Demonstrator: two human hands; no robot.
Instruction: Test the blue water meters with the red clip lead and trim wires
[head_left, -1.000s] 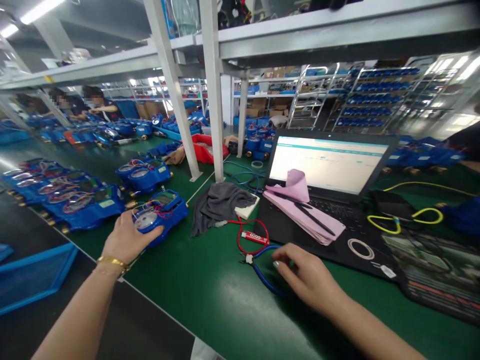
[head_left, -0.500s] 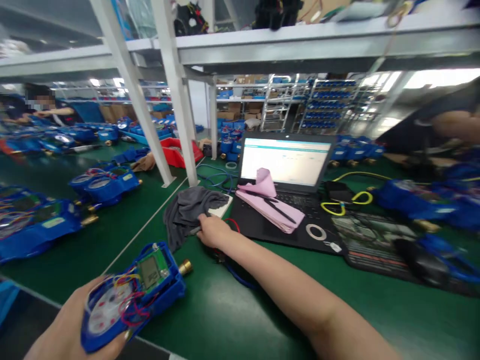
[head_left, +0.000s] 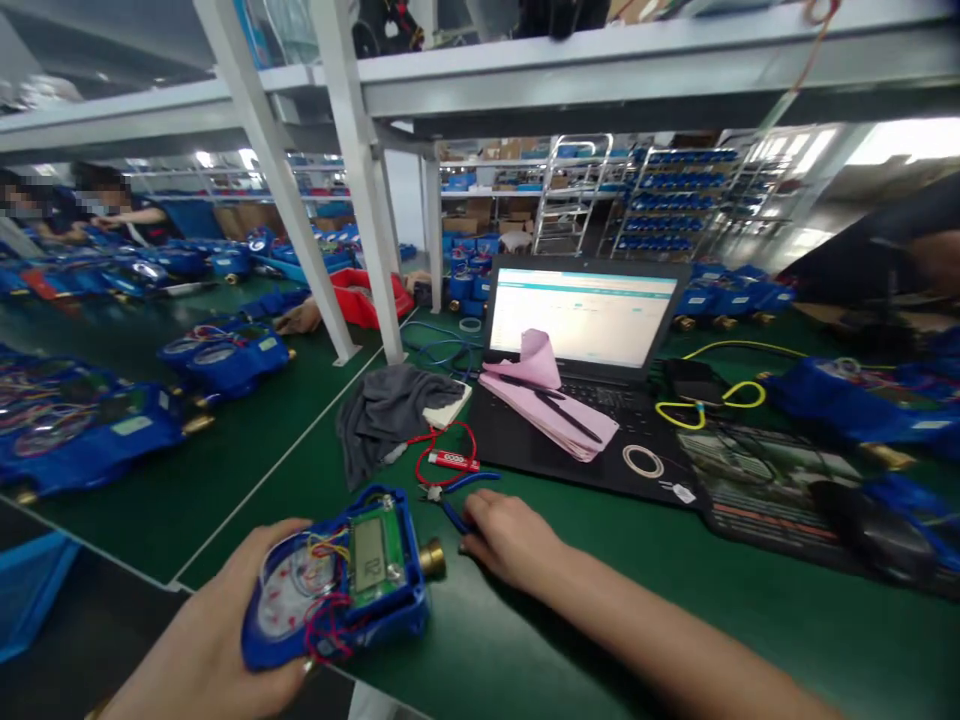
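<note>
My left hand (head_left: pixel 225 620) is wrapped round a blue water meter (head_left: pixel 337 580), holding it above the bench's front edge. Its cover is off, so a green board with a small display, loose coloured wires and a clear dial show. A brass fitting (head_left: pixel 432 559) sticks out to the right. On the bench lie blue-handled cutting pliers (head_left: pixel 452 512), jaws to the left. My right hand (head_left: pixel 514 535) has its fingers closed at their lower handle; the fingertips are partly hidden. Just behind are a red looped wire with a red-and-white stick (head_left: pixel 454 461) and a grey cloth (head_left: pixel 394 415).
A laptop (head_left: pixel 585 320) stands behind, with pink papers (head_left: pixel 551 405) and pens on its keyboard. Right of it are a mouse (head_left: pixel 855 525) and mat. More blue meters (head_left: pixel 225 355) stand left and right. Shelf posts (head_left: pixel 367 200) rise from the bench. Other people sit far left.
My right hand has left the grey cloth and come back right and nearer, to the pliers. The red wire and stick are now uncovered. My left hand has carried the meter rightward.
</note>
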